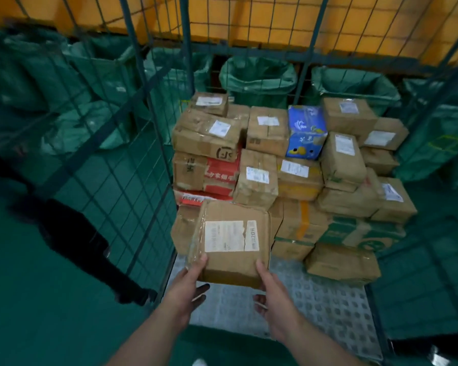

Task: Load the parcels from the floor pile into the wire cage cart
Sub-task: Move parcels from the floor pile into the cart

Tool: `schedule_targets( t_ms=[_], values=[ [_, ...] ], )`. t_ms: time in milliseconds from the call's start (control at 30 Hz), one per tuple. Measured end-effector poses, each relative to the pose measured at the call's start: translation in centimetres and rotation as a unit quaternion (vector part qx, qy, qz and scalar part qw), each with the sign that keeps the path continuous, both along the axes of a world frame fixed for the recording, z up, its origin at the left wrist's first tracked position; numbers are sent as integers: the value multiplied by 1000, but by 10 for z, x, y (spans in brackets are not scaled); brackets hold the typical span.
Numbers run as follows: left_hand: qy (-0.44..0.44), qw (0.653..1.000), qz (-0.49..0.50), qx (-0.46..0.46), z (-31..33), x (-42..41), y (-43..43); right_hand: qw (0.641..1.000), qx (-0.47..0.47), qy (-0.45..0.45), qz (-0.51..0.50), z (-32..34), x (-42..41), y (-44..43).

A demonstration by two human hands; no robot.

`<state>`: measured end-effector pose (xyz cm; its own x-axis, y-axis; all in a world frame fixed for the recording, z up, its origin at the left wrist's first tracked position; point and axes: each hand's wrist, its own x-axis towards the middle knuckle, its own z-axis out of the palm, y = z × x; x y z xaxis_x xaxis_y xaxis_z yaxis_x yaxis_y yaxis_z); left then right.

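A flat brown cardboard parcel (233,244) with a white label on top is held between both hands, above the front of the cart's metal floor (315,307). My left hand (188,283) grips its near left corner, thumb on top and fingers underneath. My right hand (270,289) grips its near right corner the same way. The wire cage cart (154,107) stands open toward me. Several taped cardboard parcels (259,130) are stacked against its back, among them a blue printed box (306,132) and a red-and-brown box (217,175).
Green sacks (257,77) hang behind the cage's rear mesh and at its left and right. A person's dark trouser leg and shoe (90,247) stand on the green floor left of the cage's side panel. Orange wall at the back.
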<state>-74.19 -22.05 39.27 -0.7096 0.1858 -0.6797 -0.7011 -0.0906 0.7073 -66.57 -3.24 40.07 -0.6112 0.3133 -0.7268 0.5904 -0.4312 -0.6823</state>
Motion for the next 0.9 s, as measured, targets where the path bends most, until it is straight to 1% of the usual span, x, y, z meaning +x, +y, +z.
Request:
schedule_targets(
  t_ms=[100,200,333,433,567,633,700,767,833,867,900],
  values=[
    [11,1000,-20,3,11,-56,21,998,11,3,-55,7,-47,9],
    [10,1000,-14,11,17,-94,47,994,2,-3,-110,9,-85,27],
    [1,1000,-15,13,23,-143,85,992,-5,2,-123,6,-142,67],
    [3,1000,-2,8,29,-180,114,993,-22,35,-110,3,-185,99],
    [56,998,33,-9,44,-242,148,993,-23,56,-103,6,-256,133],
    [74,996,28,-37,49,-277,161,993,-27,71,-93,11,-289,146],
    [91,992,-9,-82,57,-310,175,990,-37,83,-104,18,-319,159],
    [122,981,-53,-144,62,-338,183,988,-39,87,-123,22,-347,171],
    [173,958,-74,-217,67,-374,191,988,-28,82,-131,27,-383,184],
    [203,940,-87,-259,68,-388,194,987,-16,83,-138,28,-398,189],
    [235,915,-111,-307,67,-409,197,986,-3,90,-143,28,-419,196]
  ],
)
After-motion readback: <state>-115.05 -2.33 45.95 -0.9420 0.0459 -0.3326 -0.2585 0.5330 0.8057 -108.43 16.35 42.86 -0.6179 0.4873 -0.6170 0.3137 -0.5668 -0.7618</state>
